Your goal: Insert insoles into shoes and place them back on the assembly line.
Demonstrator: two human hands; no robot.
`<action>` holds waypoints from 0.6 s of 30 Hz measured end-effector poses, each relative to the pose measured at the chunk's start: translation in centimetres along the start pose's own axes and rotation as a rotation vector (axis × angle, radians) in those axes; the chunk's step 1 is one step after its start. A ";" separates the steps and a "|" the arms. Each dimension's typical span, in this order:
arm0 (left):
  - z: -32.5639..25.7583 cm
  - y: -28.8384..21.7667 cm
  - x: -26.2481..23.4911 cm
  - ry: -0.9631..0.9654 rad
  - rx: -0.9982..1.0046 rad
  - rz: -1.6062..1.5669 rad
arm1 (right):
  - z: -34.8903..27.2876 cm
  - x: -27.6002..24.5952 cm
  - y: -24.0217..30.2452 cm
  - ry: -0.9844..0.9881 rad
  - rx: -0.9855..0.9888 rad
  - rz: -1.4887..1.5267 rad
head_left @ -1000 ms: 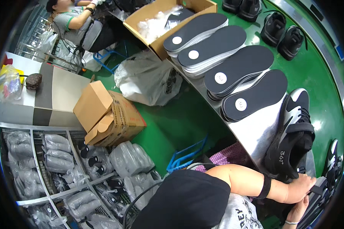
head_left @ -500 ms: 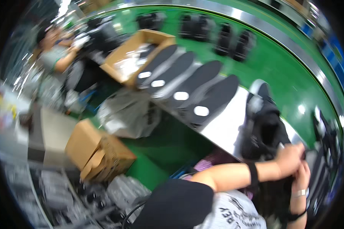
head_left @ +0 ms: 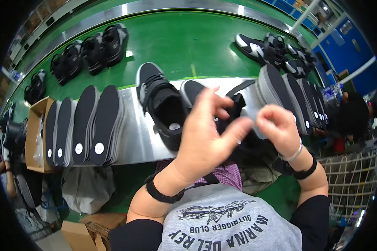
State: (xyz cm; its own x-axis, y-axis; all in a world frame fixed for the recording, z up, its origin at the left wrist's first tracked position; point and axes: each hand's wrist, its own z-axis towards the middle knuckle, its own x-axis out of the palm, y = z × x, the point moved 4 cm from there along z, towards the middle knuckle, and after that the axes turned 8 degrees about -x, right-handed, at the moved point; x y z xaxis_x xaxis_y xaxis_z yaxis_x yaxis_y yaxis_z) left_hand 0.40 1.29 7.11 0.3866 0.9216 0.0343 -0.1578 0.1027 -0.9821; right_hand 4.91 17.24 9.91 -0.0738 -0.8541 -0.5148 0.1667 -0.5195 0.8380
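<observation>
My left hand (head_left: pixel 207 134) is raised over the bench with its fingers and thumb apart, slightly blurred. To its right, my right hand (head_left: pixel 282 127) is closed in a pinch. Something pale and translucent shows beside its fingertips; I cannot make out whether they hold it. A black shoe (head_left: pixel 165 102) with a pale sole stands upright on the metal bench, left of my hands. Behind my left hand is a second black shoe (head_left: pixel 192 90), mostly hidden. A black strap (head_left: pixel 243 86) sticks up between my hands.
Stacks of dark insoles (head_left: pixel 107 125) with round white stickers lie left; more insole stacks (head_left: pixel 276 90) lie right. A cardboard box (head_left: pixel 31 140) stands at the bench's left end. Beyond is a green belt (head_left: pixel 163 42) with several shoes (head_left: pixel 102 48). A rope-net rack (head_left: pixel 352 180) stands right.
The view has swung right, bringing the bench in front of me. My hands were together at the lower right; now they are apart, the left one spread.
</observation>
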 end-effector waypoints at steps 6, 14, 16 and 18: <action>-4.1 0.2 -2.6 0.266 -0.104 0.166 | -1.7 2.9 2.3 0.426 -0.305 -0.442; -8.8 -3.2 -25.9 -0.800 -0.072 0.766 | -1.9 4.5 -4.6 1.263 0.178 -0.832; -11.2 -4.6 -33.7 -1.071 -0.011 1.093 | -1.2 4.9 -5.1 1.293 0.177 -0.826; -13.7 -5.8 -39.7 -1.386 -0.056 1.388 | -0.8 4.8 -5.6 1.231 0.334 -0.729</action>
State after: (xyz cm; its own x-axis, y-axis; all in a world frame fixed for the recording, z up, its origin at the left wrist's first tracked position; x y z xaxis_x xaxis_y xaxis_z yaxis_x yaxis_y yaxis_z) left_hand -1.59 -41.07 8.86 -0.8225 -0.0468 -0.5668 0.3608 -0.8134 -0.4564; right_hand 4.44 16.06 2.54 0.8548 0.0637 -0.5151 0.2182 -0.9446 0.2452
